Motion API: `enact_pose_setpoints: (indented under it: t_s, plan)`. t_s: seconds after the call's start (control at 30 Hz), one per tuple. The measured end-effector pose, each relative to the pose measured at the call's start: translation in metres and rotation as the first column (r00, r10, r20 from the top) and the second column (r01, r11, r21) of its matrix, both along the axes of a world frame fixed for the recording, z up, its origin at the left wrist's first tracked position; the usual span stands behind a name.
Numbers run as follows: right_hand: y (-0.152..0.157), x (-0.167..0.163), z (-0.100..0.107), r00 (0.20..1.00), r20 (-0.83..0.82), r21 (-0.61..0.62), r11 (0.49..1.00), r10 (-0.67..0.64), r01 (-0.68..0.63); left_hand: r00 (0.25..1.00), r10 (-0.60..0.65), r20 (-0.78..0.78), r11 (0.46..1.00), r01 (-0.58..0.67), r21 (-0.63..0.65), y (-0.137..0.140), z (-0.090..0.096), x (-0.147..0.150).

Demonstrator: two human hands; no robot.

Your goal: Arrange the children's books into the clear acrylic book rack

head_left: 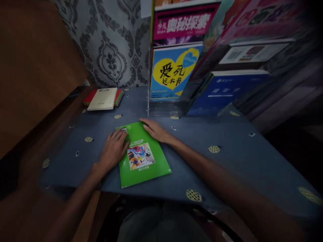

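A thin green book [148, 172] with a colourful picture on its cover lies flat and slightly turned on the table, its cover print upside down to me. My left hand [114, 147] rests along the book's left side, fingers stretched over the cover near the far left corner. At the far right corner lies my right hand [154, 130], its fingers extended along the edge and the thumb apart. Both hands touch the book without closing round it. The far right corner is partly hidden under the right fingers.
A blue patterned cloth [191, 154] covers the table. At the back left is a small stack of books with a cream book [103, 99] on top. A clear rack [161, 109] holds a blue-and-yellow book [174, 74], a dark blue book [224, 90] and others.
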State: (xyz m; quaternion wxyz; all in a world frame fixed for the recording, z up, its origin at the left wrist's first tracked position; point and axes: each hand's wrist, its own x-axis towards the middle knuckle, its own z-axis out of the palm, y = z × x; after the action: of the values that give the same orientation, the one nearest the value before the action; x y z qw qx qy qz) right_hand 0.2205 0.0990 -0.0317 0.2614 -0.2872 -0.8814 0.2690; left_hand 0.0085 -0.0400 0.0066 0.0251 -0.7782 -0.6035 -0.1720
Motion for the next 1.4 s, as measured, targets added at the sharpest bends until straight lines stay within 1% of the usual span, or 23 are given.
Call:
enact_pose_setpoints:
  t_s: [0.07,0.13,0.23,0.33,0.53,0.6,0.67,0.77,0.9,1.03,1.13,1.2,1.3,1.4]
  plan:
    - [0.002,0.001,0.002,0.999,-0.042,-0.042,0.999,0.017,-0.019,0.991,-0.135,0.008,0.99,0.136,-0.034,0.016,0.0,0.015]
    - [0.002,0.003,0.005,0.996,-0.078,-0.082,0.996,0.035,-0.042,0.968,-0.249,0.019,0.966,0.249,-0.07,0.029,0.0,0.032]
    - [0.002,0.006,0.009,0.992,-0.114,-0.125,0.99,0.057,-0.071,0.923,-0.385,0.013,0.913,0.383,-0.142,0.034,0.002,0.055]
    - [0.001,0.007,0.01,0.991,-0.117,-0.132,0.989,0.058,-0.073,0.867,-0.499,0.006,0.847,0.489,-0.209,0.024,0.006,0.068]
    - [0.002,0.005,0.009,0.994,-0.092,-0.102,0.993,0.053,-0.062,0.763,-0.646,-0.001,0.729,0.617,-0.295,-0.018,0.012,0.08]
    - [0.002,0.005,0.008,0.995,-0.082,-0.087,0.995,0.05,-0.057,0.73,-0.684,-0.006,0.697,0.651,-0.3,-0.031,0.014,0.084]
    - [0.002,0.005,0.007,0.996,-0.074,-0.067,0.996,0.047,-0.052,0.71,-0.704,-0.015,0.681,0.669,-0.296,-0.042,0.015,0.086]
    - [0.0,0.004,0.003,0.998,-0.054,-0.023,0.999,0.036,-0.037,0.702,-0.711,-0.047,0.683,0.672,-0.286,-0.051,0.016,0.088]
    - [-0.002,0.003,-0.001,1.0,-0.003,0.06,0.998,0.031,-0.031,0.696,-0.713,-0.08,0.69,0.677,-0.255,-0.056,0.017,0.086]
    - [-0.003,0.003,-0.002,0.999,0.035,0.09,0.996,0.027,-0.03,0.705,-0.705,-0.078,0.699,0.673,-0.24,-0.063,0.02,0.081]
    - [-0.004,0.002,-0.002,0.998,0.051,0.094,0.995,0.031,-0.036,0.737,-0.674,-0.044,0.723,0.646,-0.247,-0.072,0.02,0.075]
    - [-0.005,0.002,-0.002,0.998,0.056,0.097,0.995,0.024,-0.029,0.77,-0.638,-0.012,0.75,0.618,-0.236,-0.079,0.018,0.069]
    - [-0.007,0.001,-0.003,0.998,0.064,0.097,0.995,0.002,-0.008,0.814,-0.579,0.041,0.795,0.575,-0.195,-0.09,0.01,0.058]
    - [-0.012,0.002,-0.003,0.996,0.08,0.093,0.996,-0.024,0.016,0.836,-0.541,0.091,0.825,0.549,-0.137,-0.1,0.003,0.047]
